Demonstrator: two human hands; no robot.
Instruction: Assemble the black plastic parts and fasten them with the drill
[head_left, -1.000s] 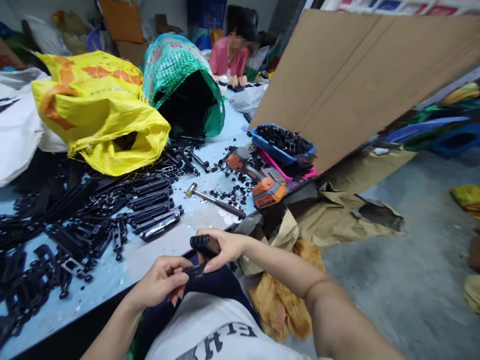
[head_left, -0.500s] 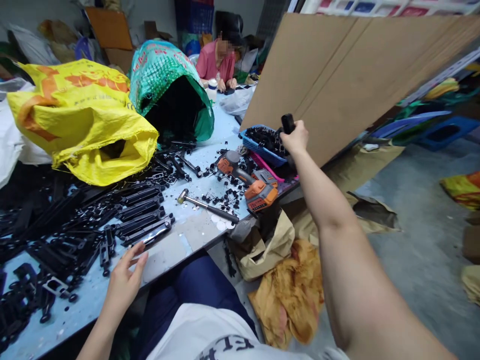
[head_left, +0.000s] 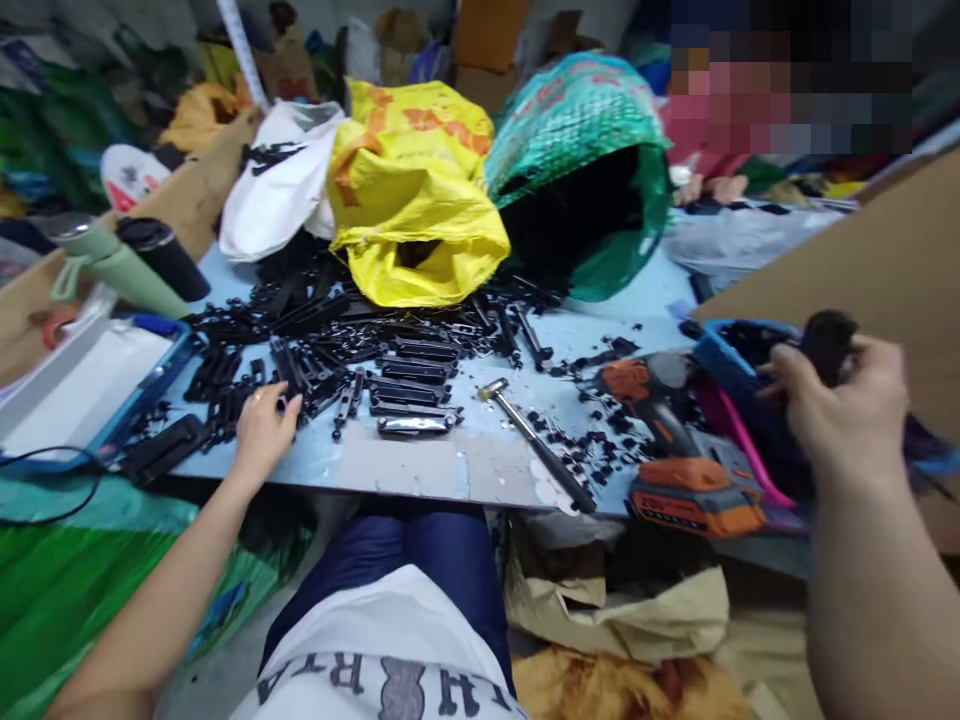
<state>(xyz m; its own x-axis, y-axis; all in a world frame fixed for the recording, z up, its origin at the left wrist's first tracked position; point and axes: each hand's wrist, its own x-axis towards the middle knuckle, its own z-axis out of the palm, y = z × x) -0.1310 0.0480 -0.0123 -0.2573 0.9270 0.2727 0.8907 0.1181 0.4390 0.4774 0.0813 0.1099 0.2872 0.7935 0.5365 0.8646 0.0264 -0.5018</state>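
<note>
My left hand [head_left: 266,430] is over a spread of black metal parts [head_left: 307,365], its fingers curled on or just above them; what they hold, if anything, is too small to make out. At the right, my right hand [head_left: 847,400] grips a dark object [head_left: 829,345] beside the blue basket [head_left: 724,345]. Several black assembled pieces [head_left: 416,385] lie in a stack in the middle of the table. A hammer [head_left: 536,440] rests to their right, among small black bits. Next to the basket lies an orange and black power drill [head_left: 690,490].
Yellow [head_left: 420,210], green [head_left: 585,110] and white [head_left: 281,195] sacks stand at the back. Bottles [head_left: 112,260] and a blue-edged tray [head_left: 82,390] are at the left. Cardboard [head_left: 885,260] rises at the right. A person [head_left: 697,130] sits beyond.
The view has swung to the left. My left hand has moved from the table's front edge to the black parts. My right hand still holds the dark object by the basket.
</note>
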